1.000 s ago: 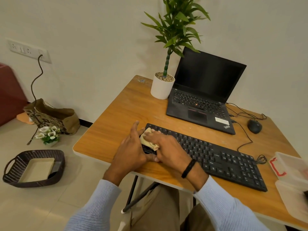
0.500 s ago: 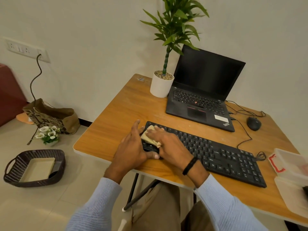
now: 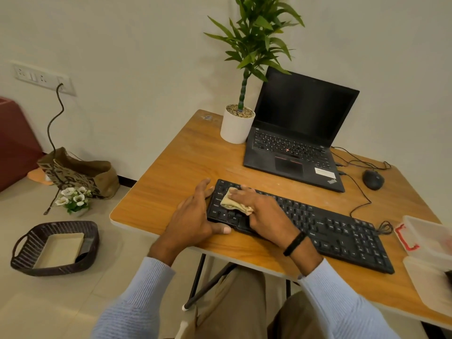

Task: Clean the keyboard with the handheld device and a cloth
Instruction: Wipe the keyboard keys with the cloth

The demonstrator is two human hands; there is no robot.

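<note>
A black wired keyboard point(image 3: 325, 231) lies along the front of the wooden table point(image 3: 178, 172). My right hand point(image 3: 266, 214) presses a small folded beige cloth point(image 3: 236, 204) onto the keys at the keyboard's left end, fingers curled over it. My left hand point(image 3: 195, 216) holds the keyboard's left edge, thumb along its front rim and fingers spread on the table beside it. No handheld device is in sight.
An open black laptop point(image 3: 296, 143), a potted plant in a white pot point(image 3: 236, 128) and a black mouse point(image 3: 373, 179) stand behind the keyboard. Clear plastic containers point(image 3: 430, 243) sit at the right edge. A dark basket point(image 3: 49, 248), flowers and a paper bag are on the floor, left.
The cloth under my right hand has slid slightly up and across the left-end keys. My left hand stays at the keyboard's edge.
</note>
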